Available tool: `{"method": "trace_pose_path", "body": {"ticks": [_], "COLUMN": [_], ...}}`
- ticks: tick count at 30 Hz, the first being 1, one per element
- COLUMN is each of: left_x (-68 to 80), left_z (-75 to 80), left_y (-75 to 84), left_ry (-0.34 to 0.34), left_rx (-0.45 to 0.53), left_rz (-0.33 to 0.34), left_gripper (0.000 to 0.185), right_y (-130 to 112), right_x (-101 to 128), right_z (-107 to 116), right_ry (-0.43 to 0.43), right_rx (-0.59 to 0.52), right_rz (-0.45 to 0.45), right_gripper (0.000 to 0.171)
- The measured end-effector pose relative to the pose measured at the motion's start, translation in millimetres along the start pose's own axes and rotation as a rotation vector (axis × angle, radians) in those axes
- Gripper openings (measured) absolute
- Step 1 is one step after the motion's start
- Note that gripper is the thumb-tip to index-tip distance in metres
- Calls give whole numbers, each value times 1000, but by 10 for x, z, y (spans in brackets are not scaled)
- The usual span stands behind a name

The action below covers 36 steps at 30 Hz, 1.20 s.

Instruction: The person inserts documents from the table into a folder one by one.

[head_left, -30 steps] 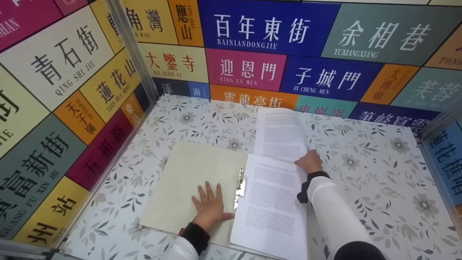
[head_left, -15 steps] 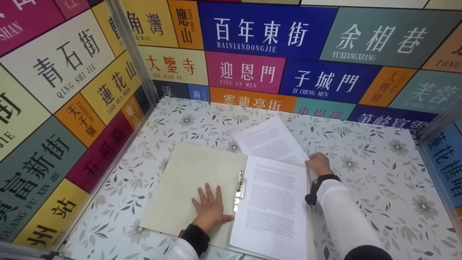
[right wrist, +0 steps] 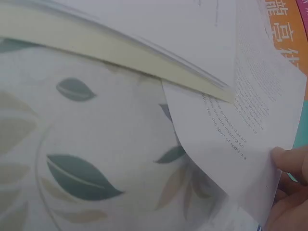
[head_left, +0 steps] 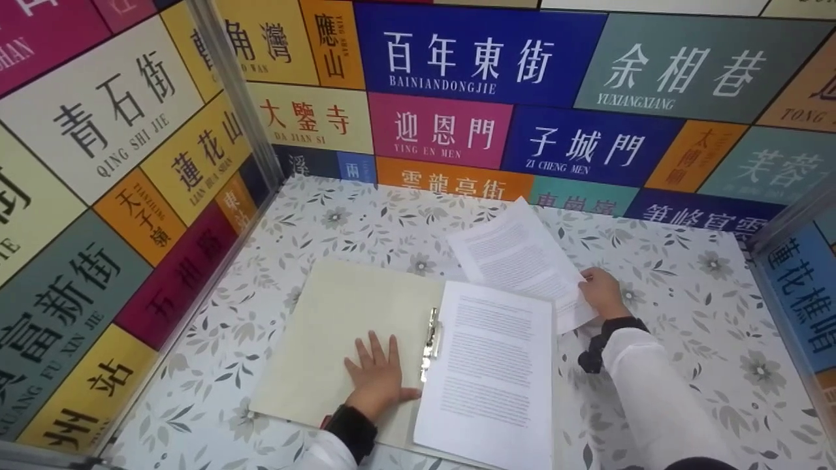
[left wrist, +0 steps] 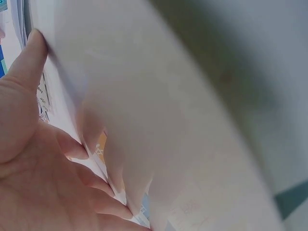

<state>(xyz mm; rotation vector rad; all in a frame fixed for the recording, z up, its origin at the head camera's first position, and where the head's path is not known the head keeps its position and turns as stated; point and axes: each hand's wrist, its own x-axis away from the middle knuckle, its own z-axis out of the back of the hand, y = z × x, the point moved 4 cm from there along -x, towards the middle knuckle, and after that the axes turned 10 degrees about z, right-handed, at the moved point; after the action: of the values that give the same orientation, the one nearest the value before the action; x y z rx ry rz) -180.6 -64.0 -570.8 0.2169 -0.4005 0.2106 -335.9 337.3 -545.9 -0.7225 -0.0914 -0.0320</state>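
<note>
A cream file folder (head_left: 353, 313) lies opened out flat, a metal clip (head_left: 429, 343) along its spine and a stack of printed sheets (head_left: 486, 378) on its right half. My left hand (head_left: 375, 375) rests with fingers spread on the bare left cover, thumb beside the clip; the left wrist view shows those straight fingers (left wrist: 79, 180) against the cover. Beyond the stack, my right hand (head_left: 602, 292) pinches the right edge of a loose printed sheet (head_left: 522, 254), which lies askew and partly behind the stack. In the right wrist view the thumb presses on this sheet (right wrist: 231, 144).
The table (head_left: 686, 326) has a white cloth with grey leaves and flowers. Coloured panels with street names (head_left: 470, 59) stand behind it and on the left (head_left: 124, 111) and right (head_left: 806, 294) sides.
My right hand has moved to the right, pulling the loose sheet round from upright to slanted and slightly out from behind the stack. The left hand stays in place.
</note>
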Motion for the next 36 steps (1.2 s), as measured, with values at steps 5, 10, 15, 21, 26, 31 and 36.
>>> {"method": "trace_pose_path", "body": {"ticks": [5,10,15,21,26,31,36], "left_x": [-1,-10,-18,-23,-27,-10,-6], "left_z": [-1,-10,-13,-11,-9,0,-8], "left_y": [-8,-27,-29,-14,-4,3,5], "left_ry": [-9,-5,-3,-10,2,1,3], "left_rx": [17,9,1,15,23,32,21], "left_rz": [-5,-7,-9,-17,-19,-16,-10], "left_gripper": [117,117,118,118,116,116,116], "right_y": [29,16,-44,-159,-296,-367,-392], "right_x": [7,45,106,183,279,377,468], "right_z": [202,369,537,774,1008,1208,1338], "right_ry": [18,55,104,169,239,289,328], "right_rx": [-7,24,25,27,24,-22,-94], "right_rz": [-19,10,16,10,50,4,-101], "right_gripper": [41,39,39,41,40,43,47]}}
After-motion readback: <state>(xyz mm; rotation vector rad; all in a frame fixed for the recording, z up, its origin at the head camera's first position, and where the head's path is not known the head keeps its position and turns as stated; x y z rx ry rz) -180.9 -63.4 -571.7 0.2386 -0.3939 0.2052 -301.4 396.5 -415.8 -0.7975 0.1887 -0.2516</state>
